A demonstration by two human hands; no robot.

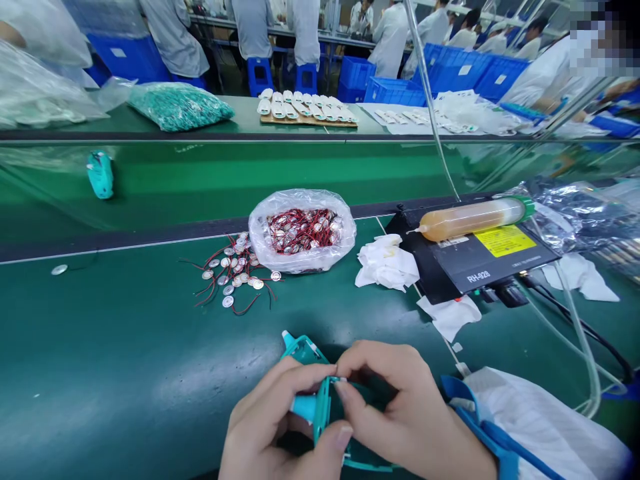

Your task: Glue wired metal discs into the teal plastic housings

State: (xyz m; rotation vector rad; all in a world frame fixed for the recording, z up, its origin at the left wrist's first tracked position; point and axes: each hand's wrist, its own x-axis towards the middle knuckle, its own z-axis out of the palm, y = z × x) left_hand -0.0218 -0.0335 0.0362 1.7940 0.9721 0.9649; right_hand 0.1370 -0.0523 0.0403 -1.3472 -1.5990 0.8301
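Teal casing lies between left grip and right grip.

Bare right hand, blue band at the wrist, white sleeve

Illumination bright and fairly even at the bag of wired discs, apparently from overhead. Diffuse glare noted on the green bench, left of and nearer than the bag. Glints on crinkled plastic, right of it. Shadow around the teal casing, nearer than it. Workers beyond the bag: soft detail. Far right of it: wide-angle stretch, dark corners, pixelated block at top
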